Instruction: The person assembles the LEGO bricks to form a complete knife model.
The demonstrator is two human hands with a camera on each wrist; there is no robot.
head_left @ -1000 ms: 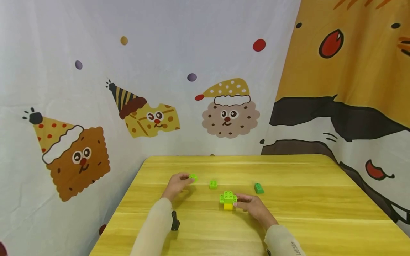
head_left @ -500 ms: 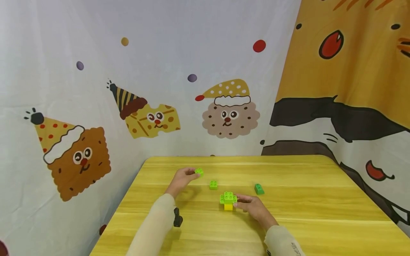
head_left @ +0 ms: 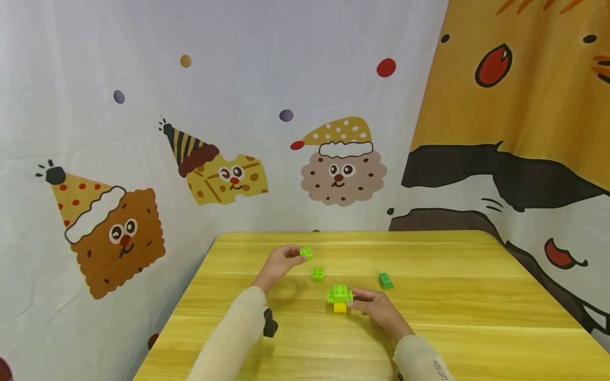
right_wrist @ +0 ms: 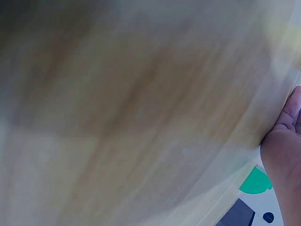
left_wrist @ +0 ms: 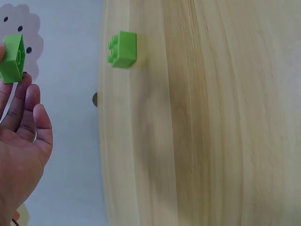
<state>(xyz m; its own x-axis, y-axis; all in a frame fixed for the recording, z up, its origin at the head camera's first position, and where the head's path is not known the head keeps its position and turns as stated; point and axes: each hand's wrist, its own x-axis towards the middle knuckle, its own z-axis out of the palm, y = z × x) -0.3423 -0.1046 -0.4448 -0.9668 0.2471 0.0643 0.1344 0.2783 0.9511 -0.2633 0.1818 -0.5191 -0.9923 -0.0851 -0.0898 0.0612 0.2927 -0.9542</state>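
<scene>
In the head view my left hand (head_left: pixel 281 264) pinches a light green brick (head_left: pixel 306 254) above the table's far part; the left wrist view shows that brick (left_wrist: pixel 12 59) between fingertips, clear of the tabletop. A second light green brick (head_left: pixel 317 274) stands on the table just in front of it. My right hand (head_left: pixel 381 311) grips the right side of a built piece (head_left: pixel 340 294), light green bricks on top with yellow beneath. In the right wrist view only part of the right hand (right_wrist: pixel 284 146) shows at the edge, and the built piece is out of sight.
A dark green brick with a sloped side (head_left: pixel 385 281) lies to the right, beyond my right hand. The wooden table (head_left: pixel 457 296) reaches back to a cloth (head_left: pixel 286 63) printed with cartoon figures.
My left hand has moved right and farther back with its brick, now behind the loose light green one. The right hand and the built piece have stayed in place.
</scene>
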